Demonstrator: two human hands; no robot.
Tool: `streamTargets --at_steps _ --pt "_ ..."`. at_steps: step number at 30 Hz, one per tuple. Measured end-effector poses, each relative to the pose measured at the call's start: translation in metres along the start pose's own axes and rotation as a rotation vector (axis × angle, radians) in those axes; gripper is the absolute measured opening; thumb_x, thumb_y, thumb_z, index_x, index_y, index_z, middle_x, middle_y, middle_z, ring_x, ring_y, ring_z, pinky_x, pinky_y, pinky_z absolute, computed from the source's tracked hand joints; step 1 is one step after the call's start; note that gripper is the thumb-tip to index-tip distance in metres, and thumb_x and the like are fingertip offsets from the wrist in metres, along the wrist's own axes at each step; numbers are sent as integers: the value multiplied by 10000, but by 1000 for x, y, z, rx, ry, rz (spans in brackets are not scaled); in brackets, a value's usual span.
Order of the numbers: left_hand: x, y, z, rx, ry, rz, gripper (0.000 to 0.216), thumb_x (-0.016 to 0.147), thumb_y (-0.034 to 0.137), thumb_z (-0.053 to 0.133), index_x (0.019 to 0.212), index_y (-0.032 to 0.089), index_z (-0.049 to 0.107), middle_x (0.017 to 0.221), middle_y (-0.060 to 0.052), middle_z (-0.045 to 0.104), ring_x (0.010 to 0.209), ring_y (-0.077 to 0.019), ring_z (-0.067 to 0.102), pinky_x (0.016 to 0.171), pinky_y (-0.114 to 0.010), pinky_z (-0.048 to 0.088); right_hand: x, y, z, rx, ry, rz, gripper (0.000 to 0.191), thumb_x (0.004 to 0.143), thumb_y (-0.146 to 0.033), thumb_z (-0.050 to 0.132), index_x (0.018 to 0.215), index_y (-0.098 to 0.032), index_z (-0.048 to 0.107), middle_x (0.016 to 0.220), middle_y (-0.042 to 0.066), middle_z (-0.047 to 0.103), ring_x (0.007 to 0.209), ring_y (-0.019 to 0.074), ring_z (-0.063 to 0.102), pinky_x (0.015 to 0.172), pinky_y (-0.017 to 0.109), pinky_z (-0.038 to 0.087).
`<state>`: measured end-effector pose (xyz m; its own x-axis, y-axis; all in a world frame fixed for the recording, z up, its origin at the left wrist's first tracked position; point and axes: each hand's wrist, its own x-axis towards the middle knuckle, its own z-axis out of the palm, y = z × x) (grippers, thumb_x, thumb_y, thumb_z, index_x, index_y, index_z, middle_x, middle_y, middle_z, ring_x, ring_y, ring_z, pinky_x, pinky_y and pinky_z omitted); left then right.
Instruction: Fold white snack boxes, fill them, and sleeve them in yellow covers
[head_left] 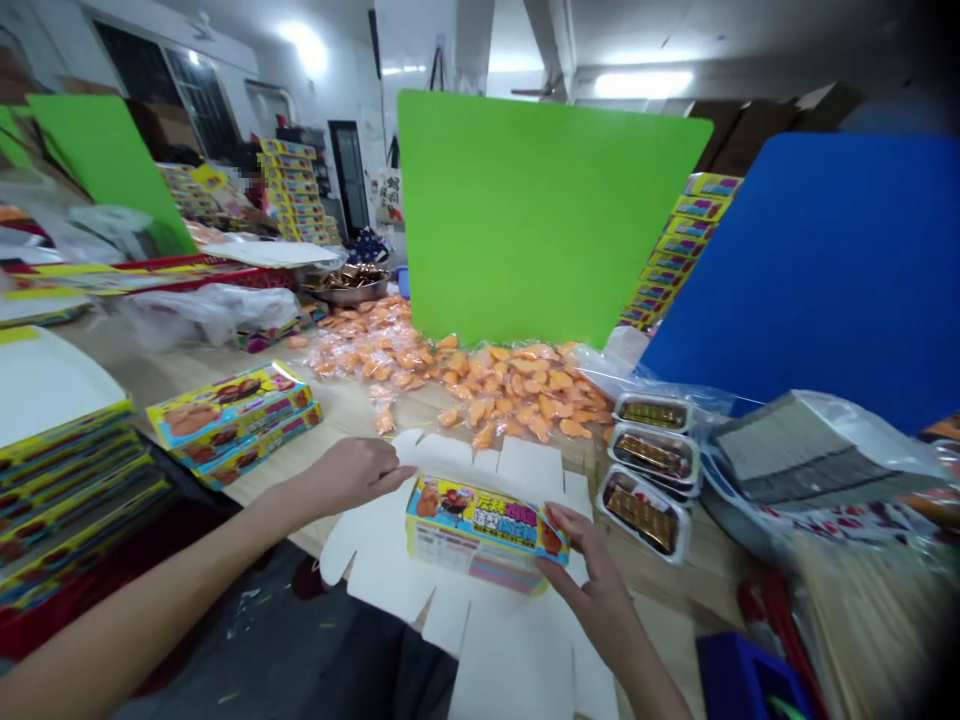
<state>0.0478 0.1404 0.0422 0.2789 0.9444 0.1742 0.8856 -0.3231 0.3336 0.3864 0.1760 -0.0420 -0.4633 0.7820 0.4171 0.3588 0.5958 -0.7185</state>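
Observation:
A white die-cut cardboard box blank lies flat on the wooden table, its folding flaps spread out and its colourful printed panel facing up. My left hand grips a white flap at the blank's upper left edge. My right hand pinches the right end of the printed panel between fingers and thumb. Three silver-rimmed trays with golden-brown contents sit just right of the blank, nearest my right hand. Part of the blank's lower end is cut off by the frame.
Loose orange wrapped pieces spread across the table beyond the blank. Yellow printed boxes are stacked at left, with more by the table edge. Green and blue boards stand behind. A plastic-wrapped block lies right.

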Motion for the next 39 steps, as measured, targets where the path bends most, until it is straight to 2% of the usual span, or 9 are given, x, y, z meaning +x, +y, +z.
streamTargets --at_steps 5,10,18,22,25,28,30,35,39 --pt "6 24 -8 -39 -136 -181 565 888 437 321 446 177 557 434 -20 578 435 -117 501 522 -227 312 -2 4 1 -33 9 -21 454 829 -276 550 1251 -276 384 1257 88 475 1141 214 495 930 388 462" --pt "-4 36 10 6 -44 -343 592 902 449 253 470 177 552 475 -33 601 469 -137 528 542 -243 317 -2 2 3 -23 18 -26 450 830 -276 548 1252 -277 391 1272 83 468 1147 212 491 925 372 462" --pt "-20 42 40 242 83 -336 485 902 367 248 606 161 572 608 -105 612 627 -212 590 560 -283 388 -2 0 2 19 22 -2 434 840 -271 530 1251 -287 392 1328 79 443 1203 202 457 965 366 437" --pt "-26 41 61 -182 270 -343 333 884 426 336 941 196 571 1030 -117 613 921 -235 600 736 -328 480 -6 -11 17 109 134 27 380 837 -259 523 1209 -252 441 1378 111 401 1241 220 420 987 375 409" --pt "-21 38 82 -704 447 -273 401 886 452 336 1219 249 428 1360 -95 412 1173 -219 485 919 -331 447 0 -15 46 265 421 136 233 819 -296 542 1036 -213 525 1323 133 469 1186 231 479 942 364 438" --pt "-12 39 96 -936 450 -375 359 857 483 398 1064 242 564 1339 -60 446 1240 -243 410 978 -341 408 11 -13 74 465 713 249 182 780 -348 586 872 -196 546 1221 143 561 1101 235 544 863 333 481" --pt "-7 41 101 -1019 468 -482 302 810 482 490 907 224 615 1295 -53 481 1202 -266 441 926 -342 448 17 -11 84 584 802 297 192 749 -353 619 833 -191 557 1204 151 573 1084 249 553 803 321 506" --pt "-6 45 106 -1195 563 -499 127 722 316 610 749 194 632 1148 -39 536 1035 -250 541 808 -311 493 14 -13 79 701 764 347 154 712 -295 639 805 -191 573 1191 127 579 1082 258 549 817 354 495" --pt "-12 39 110 -1245 598 -338 126 731 286 606 797 186 644 1090 -59 533 1023 -253 539 833 -342 480 8 -14 68 652 618 243 104 785 -256 563 876 -206 570 1231 101 536 1118 245 520 909 417 443"
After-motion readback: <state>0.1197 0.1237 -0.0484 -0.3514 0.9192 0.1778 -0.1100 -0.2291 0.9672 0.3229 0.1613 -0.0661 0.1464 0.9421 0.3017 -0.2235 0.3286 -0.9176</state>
